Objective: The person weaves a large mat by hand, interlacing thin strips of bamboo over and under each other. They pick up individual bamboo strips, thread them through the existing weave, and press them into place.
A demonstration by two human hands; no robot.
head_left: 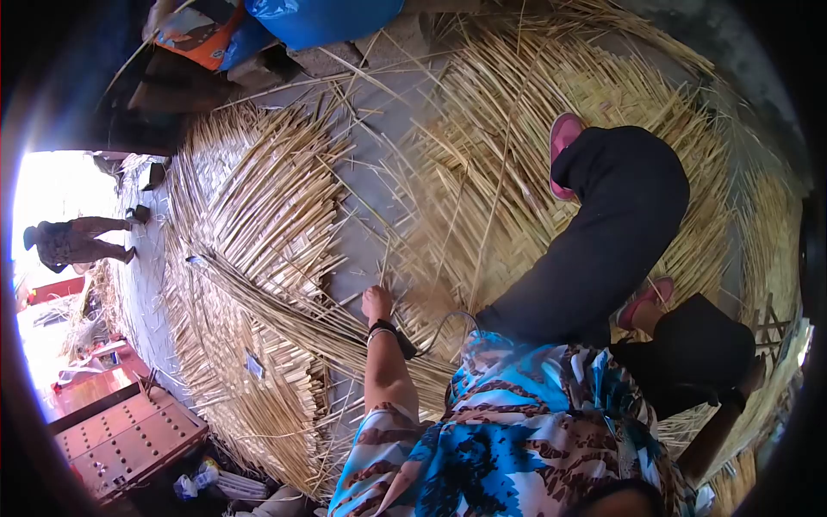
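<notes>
The large woven mat (pixel 517 129) is spread under the person and fills the space ahead of and to the right of the left hand (pixel 376 303). It is crouched on, with pink shoes (pixel 564 138) planted on the weave. A second woven mat (pixel 250 198) lies on the concrete floor (pixel 379 198), off to the outer side of that hand. A long bundle of loose strips (pixel 284 310) is laid across it and runs in just below the wrist.

The left hand is set down at the near edge of the big mat, fingers curled onto the strip ends (pixel 405 289). Whether a strip is pinched or only pressed cannot be told. A dark band (pixel 392 332) is worn at the wrist.

The right hand (pixel 756 372) is reached out behind the knee, at the mat's far-side fringe. It is probably resting on strips, but the view there is dark and its grip cannot be told.

Judgement: the work at the edge is done best if the strip ends are held flat and pushed tight against the finished weave, one at a time, with body weight kept on the mat so it is not shifted.

Another person (pixel 73 241) is seen far beyond the left hand, in the bright doorway.
</notes>
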